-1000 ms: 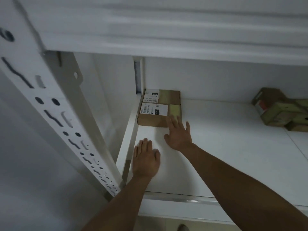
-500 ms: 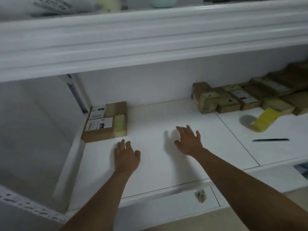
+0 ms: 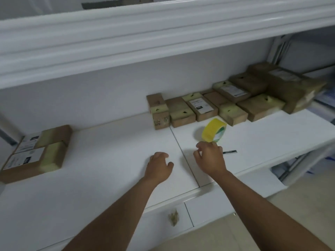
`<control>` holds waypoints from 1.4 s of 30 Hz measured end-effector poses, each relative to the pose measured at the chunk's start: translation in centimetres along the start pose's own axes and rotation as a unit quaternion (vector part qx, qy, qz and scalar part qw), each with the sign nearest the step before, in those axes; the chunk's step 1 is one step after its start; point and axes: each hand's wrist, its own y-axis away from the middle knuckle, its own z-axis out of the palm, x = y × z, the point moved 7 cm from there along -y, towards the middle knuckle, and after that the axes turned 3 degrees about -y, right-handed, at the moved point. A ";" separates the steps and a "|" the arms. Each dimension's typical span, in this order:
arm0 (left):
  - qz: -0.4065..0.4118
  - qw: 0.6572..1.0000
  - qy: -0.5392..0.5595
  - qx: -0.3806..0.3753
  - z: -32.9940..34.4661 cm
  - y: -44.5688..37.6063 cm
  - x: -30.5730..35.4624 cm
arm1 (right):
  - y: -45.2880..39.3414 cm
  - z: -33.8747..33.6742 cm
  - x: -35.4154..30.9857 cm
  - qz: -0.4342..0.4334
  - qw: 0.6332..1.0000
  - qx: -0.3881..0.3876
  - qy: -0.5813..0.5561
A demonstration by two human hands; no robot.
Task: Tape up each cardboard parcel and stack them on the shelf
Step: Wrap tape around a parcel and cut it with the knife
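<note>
Two flat taped cardboard parcels (image 3: 36,153) with white labels lie side by side at the shelf's left end. Several more brown parcels (image 3: 213,105) with yellowish tape stand in a row along the back wall at the right. A yellow tape roll (image 3: 213,130) stands on its edge in front of them. My right hand (image 3: 210,159) hovers just below the roll, fingers loosely curled, holding nothing. My left hand (image 3: 159,166) hangs over the white shelf (image 3: 108,160) near the middle, fingers loosely curled and empty.
A dark pen-like tool (image 3: 230,152) lies on the shelf right of my right hand. An upper shelf's thick white edge (image 3: 163,37) overhangs the space. A seam (image 3: 183,154) divides two shelf boards. Metal racking (image 3: 290,167) stands at the right.
My view has swung right, away from the two parcels at the left. Both hands moved right along the shelf; my right hand now sits just short of the tape roll, fingers more curled.
</note>
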 end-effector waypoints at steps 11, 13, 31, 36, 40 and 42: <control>0.028 0.997 0.064 0.022 0.0 -12.5 9.5 | -7.9 -6.6 3.9 -0.053 0.996 0.077 0.012; 0.047 0.998 0.004 0.036 -0.4 -14.6 10.4 | -8.7 -6.8 5.6 -0.043 0.996 0.073 0.012; -0.141 0.970 -0.182 0.085 0.8 -15.6 10.2 | -13.4 -7.1 14.0 -0.154 0.986 -0.022 -0.057; -0.182 0.968 -0.163 0.062 1.3 -11.7 10.8 | -12.4 -6.5 13.3 -0.186 0.980 0.000 -0.071; -0.201 0.967 -0.143 0.057 1.5 -10.2 11.7 | -11.8 -6.1 10.9 -0.224 0.972 -0.010 -0.065; -0.213 0.967 -0.134 0.051 1.6 -9.6 11.3 | -11.7 -5.6 9.8 -0.244 0.967 -0.041 -0.056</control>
